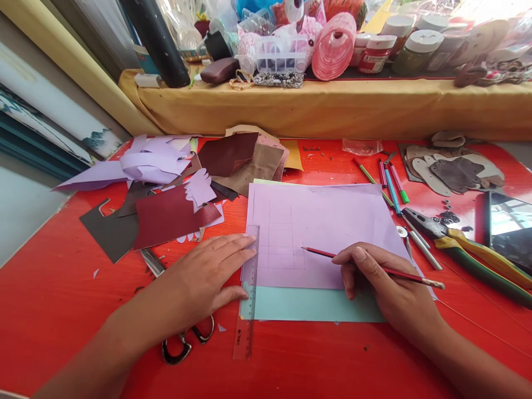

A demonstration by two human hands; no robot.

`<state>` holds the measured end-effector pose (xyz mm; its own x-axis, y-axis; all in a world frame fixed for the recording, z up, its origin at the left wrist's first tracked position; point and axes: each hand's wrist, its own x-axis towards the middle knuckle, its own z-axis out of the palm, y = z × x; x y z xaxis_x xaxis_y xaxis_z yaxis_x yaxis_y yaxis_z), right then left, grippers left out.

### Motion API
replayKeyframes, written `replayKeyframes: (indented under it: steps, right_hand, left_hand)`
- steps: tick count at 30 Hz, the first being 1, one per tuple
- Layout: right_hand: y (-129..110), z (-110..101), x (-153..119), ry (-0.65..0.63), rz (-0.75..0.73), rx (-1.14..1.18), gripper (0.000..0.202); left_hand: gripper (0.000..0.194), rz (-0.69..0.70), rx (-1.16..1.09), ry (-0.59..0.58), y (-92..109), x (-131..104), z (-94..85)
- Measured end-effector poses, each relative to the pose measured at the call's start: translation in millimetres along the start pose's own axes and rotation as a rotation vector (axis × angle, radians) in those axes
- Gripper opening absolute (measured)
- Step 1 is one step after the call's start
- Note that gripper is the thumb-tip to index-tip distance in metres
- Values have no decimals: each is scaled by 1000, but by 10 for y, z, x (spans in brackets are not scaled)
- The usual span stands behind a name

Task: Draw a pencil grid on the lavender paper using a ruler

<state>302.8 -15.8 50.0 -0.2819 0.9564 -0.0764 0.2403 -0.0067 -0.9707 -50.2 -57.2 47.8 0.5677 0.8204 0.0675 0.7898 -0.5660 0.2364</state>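
Observation:
A sheet of purple paper [332, 221] with thin pencil lines forming rectangles lies over a light teal sheet [316, 303]. My left hand [211, 271] rests flat, fingers apart, its fingertips on the left edge of a clear ruler [249, 310] that stands upright along the papers' left side. Over the right part of the purple paper, my right hand [374, 271] is closed round a dark red pencil [401, 272]. The pencil's tip points left, close to the drawn lines. Partly under my left forearm are scissors [177, 352], their handles showing below it.
Leather and purple paper scraps [166, 216] pile up at the left. Pens [393, 188], pliers [469, 249], a phone [509, 221] and leather pieces [457, 169] lie at the right. A cloth-covered ledge [291, 108] with jars and a basket runs along the back.

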Motion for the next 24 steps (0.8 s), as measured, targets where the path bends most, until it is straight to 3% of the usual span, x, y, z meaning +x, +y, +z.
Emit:
replayKeyframes:
  steps: [24]
  right_hand:
    - [40,6,-11,-7,-15,39,42]
  left_hand:
    - [59,60,41,-40,-30,18,-68]
